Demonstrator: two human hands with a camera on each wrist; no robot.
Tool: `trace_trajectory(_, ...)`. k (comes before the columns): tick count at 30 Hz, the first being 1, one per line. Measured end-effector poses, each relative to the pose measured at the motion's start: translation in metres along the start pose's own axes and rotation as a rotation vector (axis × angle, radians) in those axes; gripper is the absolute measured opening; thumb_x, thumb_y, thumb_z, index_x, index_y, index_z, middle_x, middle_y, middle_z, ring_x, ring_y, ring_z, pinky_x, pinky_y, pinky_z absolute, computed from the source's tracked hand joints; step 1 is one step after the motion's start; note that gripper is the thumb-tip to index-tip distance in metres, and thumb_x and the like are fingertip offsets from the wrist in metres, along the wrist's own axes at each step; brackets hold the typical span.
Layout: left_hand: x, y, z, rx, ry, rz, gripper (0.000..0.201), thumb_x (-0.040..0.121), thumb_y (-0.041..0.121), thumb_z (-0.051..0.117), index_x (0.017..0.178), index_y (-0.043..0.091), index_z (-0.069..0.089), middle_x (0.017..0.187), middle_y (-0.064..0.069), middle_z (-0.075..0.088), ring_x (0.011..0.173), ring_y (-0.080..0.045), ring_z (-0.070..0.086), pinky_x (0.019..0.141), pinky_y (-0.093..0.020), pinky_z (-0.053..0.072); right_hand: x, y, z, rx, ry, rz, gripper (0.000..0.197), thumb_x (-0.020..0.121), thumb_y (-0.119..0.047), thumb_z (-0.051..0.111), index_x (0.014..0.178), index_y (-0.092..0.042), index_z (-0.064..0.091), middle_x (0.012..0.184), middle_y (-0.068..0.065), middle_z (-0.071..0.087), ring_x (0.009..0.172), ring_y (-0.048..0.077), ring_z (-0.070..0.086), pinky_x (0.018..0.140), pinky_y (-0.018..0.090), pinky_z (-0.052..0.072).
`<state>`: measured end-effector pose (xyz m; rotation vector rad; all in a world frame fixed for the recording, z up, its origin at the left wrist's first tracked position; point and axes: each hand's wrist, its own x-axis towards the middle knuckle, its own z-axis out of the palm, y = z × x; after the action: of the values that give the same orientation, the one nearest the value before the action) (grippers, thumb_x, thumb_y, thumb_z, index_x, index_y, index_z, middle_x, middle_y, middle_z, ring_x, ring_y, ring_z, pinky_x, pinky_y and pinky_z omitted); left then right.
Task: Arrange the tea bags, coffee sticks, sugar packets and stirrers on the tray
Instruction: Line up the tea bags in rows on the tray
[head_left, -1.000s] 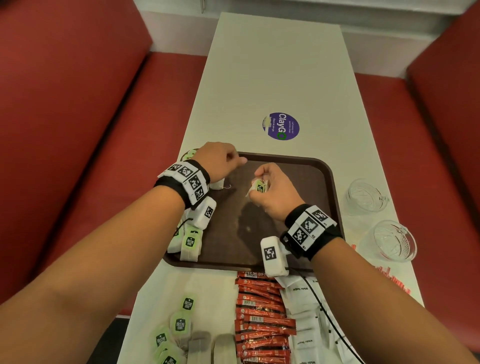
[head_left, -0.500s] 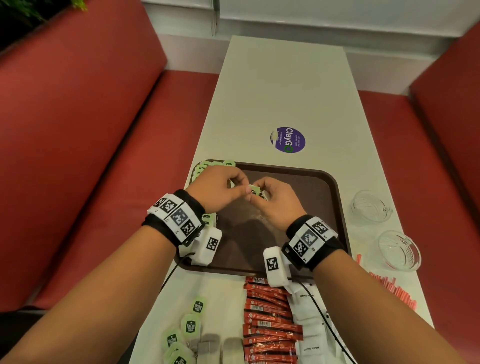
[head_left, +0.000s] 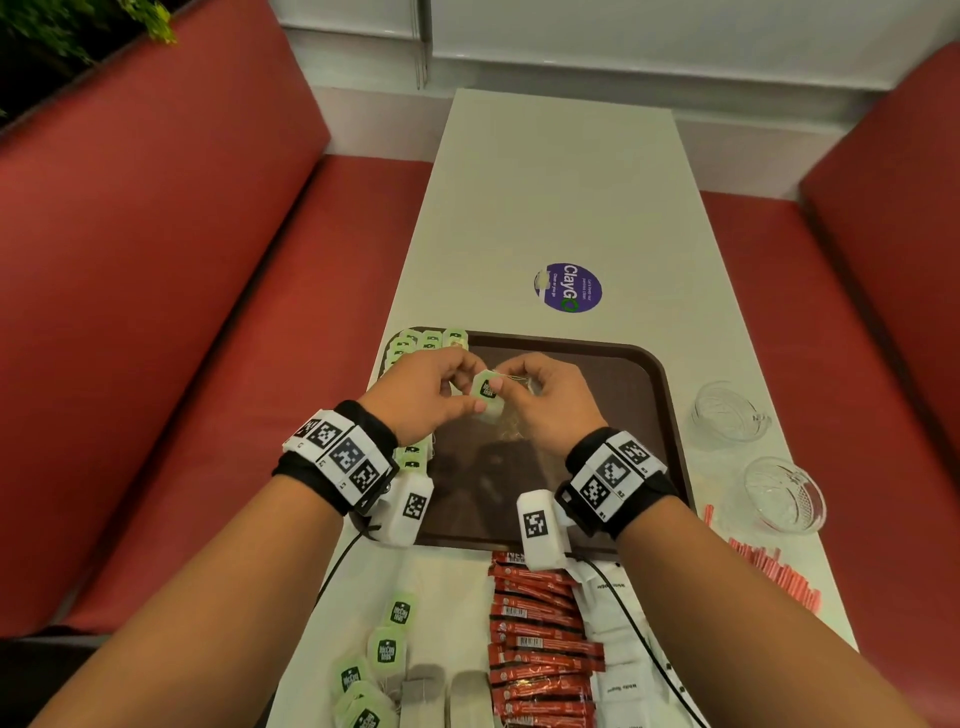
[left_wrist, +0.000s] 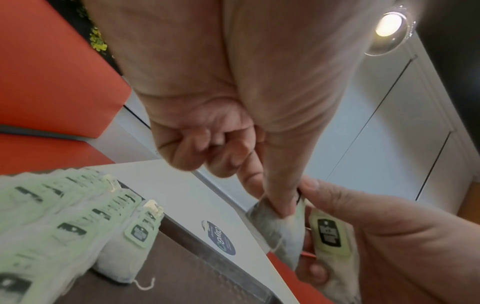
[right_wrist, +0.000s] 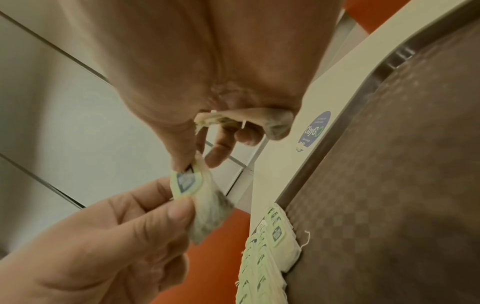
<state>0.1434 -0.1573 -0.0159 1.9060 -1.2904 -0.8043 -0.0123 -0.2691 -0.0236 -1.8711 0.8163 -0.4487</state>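
Note:
Both hands meet above the brown tray (head_left: 613, 415) and pinch one tea bag (head_left: 487, 391) with a green tag between them. My left hand (head_left: 457, 387) holds the bag (left_wrist: 280, 228) by thumb and forefinger. The right hand (head_left: 511, 384) pinches the top of the tag (right_wrist: 185, 182) and keeps another tea bag (right_wrist: 272, 123) tucked under its curled fingers. A row of tea bags (head_left: 421, 340) lies along the tray's left edge. On the near table lie loose tea bags (head_left: 387, 649), red coffee sticks (head_left: 540, 639), white sugar packets (head_left: 618, 686) and red stirrers (head_left: 774, 571).
Two glass cups (head_left: 727, 410) (head_left: 784, 493) stand right of the tray. A purple sticker (head_left: 569, 287) marks the white table beyond it. Red bench seats (head_left: 208, 415) flank the narrow table on both sides.
The left hand came away from the tray's left edge to the right hand. Both now hold the same tea bag, lifted a little. The head camera tilted up.

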Motion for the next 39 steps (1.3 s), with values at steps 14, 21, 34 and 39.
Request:
trace_trajectory(14, 0.001, 0.006, -0.007, 0.074, 0.077, 0.029, 0.005, 0.089, 0.031, 0.071, 0.090, 0.032, 0.067, 0.076, 0.017, 0.061, 0.066, 0.001, 0.053, 0.064, -0.016, 0.041, 0.004, 0.007, 0.007, -0.074, -0.035, -0.001, 0.012, 0.089, -0.031, 0.073, 0.092, -0.020, 0.074, 0.080, -0.003, 0.070, 0.071, 0.013, 0.061, 0.072, 0.036, 0.053)
trace_trajectory(21, 0.020, -0.004, -0.019, 0.158, 0.168, -0.016, 0.007, 0.092, 0.028, 0.069, 0.096, 0.024, 0.071, 0.080, 0.014, 0.063, 0.072, -0.008, 0.057, 0.069, -0.023, 0.044, 0.009, 0.013, 0.008, -0.090, -0.061, 0.042, 0.004, 0.088, -0.023, 0.068, 0.091, -0.024, 0.065, 0.081, -0.009, 0.064, 0.067, 0.011, 0.056, 0.071, 0.033, 0.051)
trace_trajectory(34, 0.078, -0.056, 0.001, 0.462, -0.032, -0.401, 0.023, 0.085, 0.030, 0.077, 0.103, 0.021, 0.066, 0.107, -0.001, 0.068, 0.100, -0.020, 0.063, 0.088, -0.031, 0.050, 0.004, 0.021, -0.012, 0.070, -0.074, 0.159, 0.020, 0.092, -0.004, 0.044, 0.098, -0.022, 0.050, 0.072, 0.004, 0.052, 0.058, 0.017, 0.045, 0.059, 0.038, 0.041)
trace_trajectory(39, 0.084, -0.055, 0.004, 0.561, 0.041, -0.413, 0.035, 0.081, 0.037, 0.078, 0.109, 0.023, 0.062, 0.111, 0.003, 0.063, 0.102, -0.019, 0.059, 0.081, -0.030, 0.046, 0.005, 0.027, -0.016, 0.047, -0.044, 0.101, 0.033, 0.085, -0.001, 0.059, 0.102, -0.029, 0.055, 0.101, 0.005, 0.066, 0.089, 0.026, 0.065, 0.083, 0.037, 0.055)
